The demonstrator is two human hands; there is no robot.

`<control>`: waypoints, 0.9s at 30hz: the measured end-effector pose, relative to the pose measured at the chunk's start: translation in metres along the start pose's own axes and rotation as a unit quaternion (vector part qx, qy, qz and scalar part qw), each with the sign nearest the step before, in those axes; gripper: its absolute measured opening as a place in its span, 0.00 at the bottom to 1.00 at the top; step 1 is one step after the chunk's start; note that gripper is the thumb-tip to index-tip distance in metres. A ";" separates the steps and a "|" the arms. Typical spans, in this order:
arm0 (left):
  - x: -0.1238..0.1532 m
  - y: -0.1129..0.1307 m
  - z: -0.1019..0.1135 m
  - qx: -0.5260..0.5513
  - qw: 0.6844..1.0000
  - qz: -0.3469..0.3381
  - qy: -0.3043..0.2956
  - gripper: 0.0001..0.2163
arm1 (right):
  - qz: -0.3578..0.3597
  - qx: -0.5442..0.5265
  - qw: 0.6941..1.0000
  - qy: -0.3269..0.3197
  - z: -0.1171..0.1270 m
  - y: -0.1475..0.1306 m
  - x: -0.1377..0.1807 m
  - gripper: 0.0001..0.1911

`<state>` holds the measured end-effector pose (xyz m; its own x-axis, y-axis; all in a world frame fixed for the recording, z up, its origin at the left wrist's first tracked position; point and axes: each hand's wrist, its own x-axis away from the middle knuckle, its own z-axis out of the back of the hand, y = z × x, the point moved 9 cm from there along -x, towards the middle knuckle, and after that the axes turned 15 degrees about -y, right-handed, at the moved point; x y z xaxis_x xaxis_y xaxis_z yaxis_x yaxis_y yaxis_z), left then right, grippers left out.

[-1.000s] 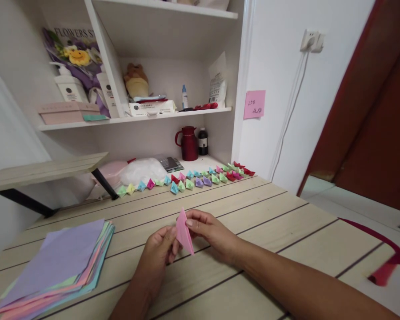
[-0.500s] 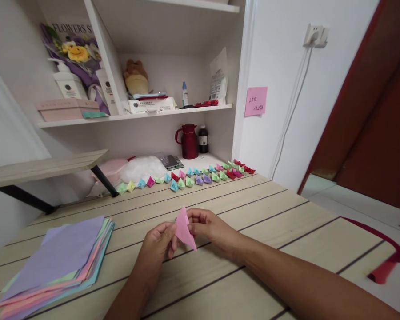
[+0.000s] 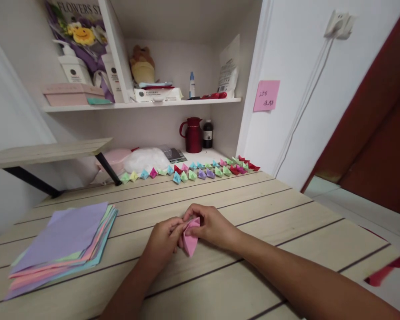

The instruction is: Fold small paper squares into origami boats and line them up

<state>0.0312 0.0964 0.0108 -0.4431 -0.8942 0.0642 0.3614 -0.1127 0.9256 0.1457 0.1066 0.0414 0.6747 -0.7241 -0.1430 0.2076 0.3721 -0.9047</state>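
A small folded pink paper piece (image 3: 190,239) sits between both my hands, just above the wooden table (image 3: 273,209). My left hand (image 3: 162,242) pinches its left side, fingers closed on it. My right hand (image 3: 211,226) curls over its top and right side, fingertips pressed on the fold. Its lower point sticks out below my fingers. A stack of coloured paper squares (image 3: 65,242), lilac on top, lies to the left of my hands.
A row of small folded paper boats (image 3: 190,171) in several colours lines the table's far edge. Behind it are a red jug (image 3: 193,135), a dark bottle (image 3: 208,133) and a white bag (image 3: 146,159). A pink note (image 3: 266,95) is stuck on the wall.
The pink piece was held up flat and tall; now my hands have come lower and closer together, and the paper is folded down smaller under my right fingers.
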 end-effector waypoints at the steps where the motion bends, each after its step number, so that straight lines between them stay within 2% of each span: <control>1: 0.000 -0.001 0.000 -0.003 1.000 0.001 0.004 0.12 | 0.003 0.028 1.000 0.008 0.001 -0.001 0.000 0.12; 7: 0.005 0.007 0.005 -0.058 0.997 -0.021 0.047 0.25 | 0.029 0.182 0.983 0.026 0.004 -0.003 -0.001 0.17; 9: 0.008 0.009 0.010 -0.074 0.994 -0.027 0.077 0.22 | 0.040 0.210 0.977 0.021 0.002 -0.004 -0.002 0.18; 13: 0.014 0.008 0.021 -0.076 0.987 -0.017 0.139 0.06 | 0.048 0.208 0.977 0.015 -0.002 -0.004 -0.005 0.21; 19: 0.020 0.011 0.027 -0.083 0.983 -0.001 0.166 0.06 | 0.010 0.192 0.981 0.026 0.001 0.007 -0.007 0.20; 24: 0.024 0.022 0.034 -0.167 0.963 -0.011 0.210 0.04 | -0.038 0.146 0.988 0.030 0.003 0.019 -0.007 0.18; 27: 0.025 0.024 0.035 -0.216 0.952 0.025 0.217 0.07 | -0.038 0.134 0.989 0.047 0.004 0.018 -0.006 0.19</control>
<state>-0.0006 0.0865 0.0476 -0.0701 -0.9872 -0.1432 0.7187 -0.1495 0.6790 0.1485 0.1199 0.0276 0.5841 -0.8018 -0.1259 0.4439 0.4455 -0.7775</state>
